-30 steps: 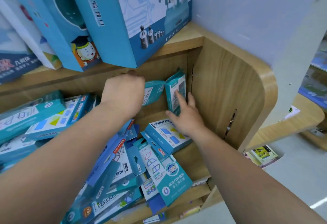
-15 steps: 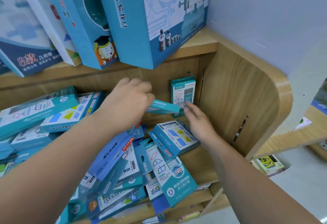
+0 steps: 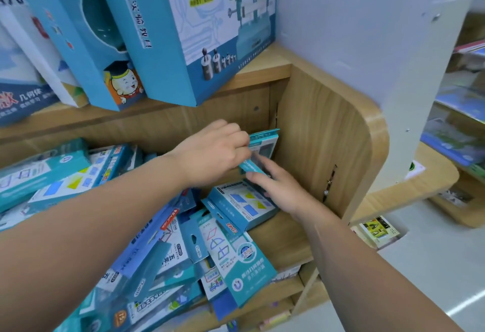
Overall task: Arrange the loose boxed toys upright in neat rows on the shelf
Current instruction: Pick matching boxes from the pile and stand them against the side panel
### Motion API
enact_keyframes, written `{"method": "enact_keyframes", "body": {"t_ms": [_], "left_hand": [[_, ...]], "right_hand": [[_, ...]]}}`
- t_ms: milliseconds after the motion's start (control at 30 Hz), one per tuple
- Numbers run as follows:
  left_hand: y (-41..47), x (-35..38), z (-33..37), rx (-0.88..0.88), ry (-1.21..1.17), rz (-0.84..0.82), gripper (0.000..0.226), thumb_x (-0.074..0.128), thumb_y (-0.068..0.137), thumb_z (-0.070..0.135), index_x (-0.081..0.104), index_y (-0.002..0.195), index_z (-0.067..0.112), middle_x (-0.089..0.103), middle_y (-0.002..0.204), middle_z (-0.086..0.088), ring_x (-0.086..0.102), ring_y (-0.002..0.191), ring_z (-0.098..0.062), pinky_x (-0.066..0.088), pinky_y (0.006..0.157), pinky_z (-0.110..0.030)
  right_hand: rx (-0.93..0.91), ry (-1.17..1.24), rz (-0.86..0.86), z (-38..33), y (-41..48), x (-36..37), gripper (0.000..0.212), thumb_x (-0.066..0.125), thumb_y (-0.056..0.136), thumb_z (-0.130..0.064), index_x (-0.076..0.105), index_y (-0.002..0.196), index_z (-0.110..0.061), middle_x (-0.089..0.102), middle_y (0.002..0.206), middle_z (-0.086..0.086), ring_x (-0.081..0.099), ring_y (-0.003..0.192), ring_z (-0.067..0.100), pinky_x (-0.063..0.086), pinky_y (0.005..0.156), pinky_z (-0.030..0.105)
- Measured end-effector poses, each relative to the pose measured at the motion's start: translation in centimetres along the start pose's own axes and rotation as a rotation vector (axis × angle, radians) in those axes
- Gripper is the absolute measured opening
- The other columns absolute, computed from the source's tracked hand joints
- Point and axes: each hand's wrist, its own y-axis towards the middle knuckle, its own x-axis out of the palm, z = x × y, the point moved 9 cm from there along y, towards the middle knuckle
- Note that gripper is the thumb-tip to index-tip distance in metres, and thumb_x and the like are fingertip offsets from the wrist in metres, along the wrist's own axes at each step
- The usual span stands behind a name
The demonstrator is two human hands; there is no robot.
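A small teal boxed toy (image 3: pixel 266 142) stands upright in the back right corner of the wooden shelf (image 3: pixel 283 242). My left hand (image 3: pixel 210 153) pinches a second teal box (image 3: pixel 250 168) by its top, pressing it against the front of the standing one. My right hand (image 3: pixel 280 190) reaches in from the right, its flat fingers touching the lower edge of the held box. A heap of loose teal and blue boxed toys (image 3: pixel 162 247) lies jumbled across the shelf under my left forearm. One box (image 3: pixel 241 205) lies flat just below my right hand.
The curved wooden side panel (image 3: pixel 322 148) closes the shelf on the right. Large blue boxes (image 3: pixel 204 29) lean on the shelf above and overhang its edge. More teal boxes (image 3: pixel 52 174) are stacked flat at the left. A small pack (image 3: pixel 378 229) lies on the floor to the right.
My left hand has carried the teal box rightward and tipped it up against the standing box. My right hand stayed at the base of the boxes.
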Motion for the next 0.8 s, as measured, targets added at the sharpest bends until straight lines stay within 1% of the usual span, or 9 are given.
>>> {"method": "enact_keyframes", "body": {"t_ms": [100,167,267,367,433,467,533,633,800], "left_hand": [[0.7,1.1,-0.2,0.023,0.013,-0.01,0.021,0.073,0.082,0.02,0.07,0.102,0.015,0.062,0.092,-0.004,0.055,0.086,-0.025,0.041,0.073,-0.039],[0.9,1.7,-0.8,-0.003,0.012,-0.001,0.018,0.076,0.08,0.018,0.07,0.096,0.013,0.062,0.088,-0.005,0.056,0.083,-0.027,0.043,0.071,-0.039],[1.5,2.4,-1.7,-0.066,0.003,0.016,0.017,0.077,0.079,0.015,0.07,0.093,0.009,0.063,0.086,-0.009,0.058,0.081,-0.03,0.048,0.072,-0.041],[2.2,3.0,-2.0,-0.147,0.01,0.03,0.024,0.082,0.074,0.017,0.072,0.095,0.01,0.063,0.09,-0.01,0.057,0.087,-0.031,0.05,0.074,-0.042],[2.2,3.3,-2.6,-0.276,0.023,0.029,0.027,0.086,0.069,0.02,0.074,0.092,0.013,0.059,0.091,-0.009,0.051,0.09,-0.031,0.047,0.073,-0.043],[2.0,3.4,-3.1,-0.362,0.024,0.026,0.029,0.087,0.067,0.024,0.074,0.091,0.014,0.056,0.093,-0.009,0.047,0.091,-0.031,0.046,0.073,-0.044],[1.2,3.4,-4.1,-0.51,0.027,0.007,0.033,0.088,0.065,0.032,0.075,0.09,0.015,0.053,0.093,-0.01,0.046,0.092,-0.033,0.046,0.076,-0.046],[-0.8,3.3,-5.7,-0.69,0.019,-0.005,0.036,0.089,0.062,0.037,0.074,0.087,0.015,0.055,0.089,-0.012,0.053,0.087,-0.037,0.047,0.076,-0.047],[-4.7,3.7,-8.2,-1.0,-0.131,-0.013,0.044,0.085,0.063,0.039,0.072,0.1,0.018,0.063,0.097,-0.015,0.059,0.091,-0.04,0.047,0.073,-0.042]], "right_hand": [[0.023,0.039,0.091,0.4,-0.4,-0.5,0.061,0.061,0.094,-0.047,0.037,0.15,-0.039,0.056,0.13,-0.015,0.058,0.108,-0.002,0.047,0.084,0.019],[0.015,-0.046,0.19,0.6,-0.3,-1.0,0.061,0.062,0.096,-0.037,0.036,0.151,-0.036,0.054,0.135,-0.011,0.058,0.11,0.005,0.048,0.091,0.024],[0.007,-0.084,0.305,0.8,0.5,-1.2,0.062,0.06,0.097,-0.037,0.034,0.153,-0.032,0.048,0.144,-0.004,0.053,0.123,0.014,0.046,0.102,0.034],[0.046,-0.011,0.36,0.9,1.0,-1.2,0.052,0.056,0.099,-0.042,0.043,0.148,-0.029,0.055,0.136,-0.003,0.057,0.112,0.012,0.046,0.085,0.022],[0.066,0.097,0.403,1.1,0.9,-1.4,0.04,0.057,0.1,-0.04,0.054,0.137,-0.027,0.062,0.123,-0.003,0.059,0.096,0.004,0.043,0.069,0.012],[0.074,0.139,0.431,1.4,0.8,-1.6,0.035,0.059,0.099,-0.039,0.058,0.131,-0.026,0.065,0.116,-0.005,0.059,0.09,0.002,0.042,0.064,0.012],[0.07,0.16,0.489,1.9,0.7,-1.7,0.025,0.063,0.097,-0.038,0.061,0.12,-0.027,0.065,0.104,-0.008,0.06,0.087,0.005,0.047,0.066,0.017],[0.038,0.122,0.567,2.0,0.6,-1.5,0.028,0.069,0.091,-0.041,0.063,0.114,-0.025,0.06,0.112,-0.005,0.06,0.096,0.007,0.053,0.078,0.021],[0.001,0.114,0.647,1.4,-0.4,-1.0,0.031,0.074,0.089,-0.032,0.064,0.115,-0.019,0.048,0.121,-0.006,0.052,0.105,0.005,0.039,0.071,-0.005]]}}
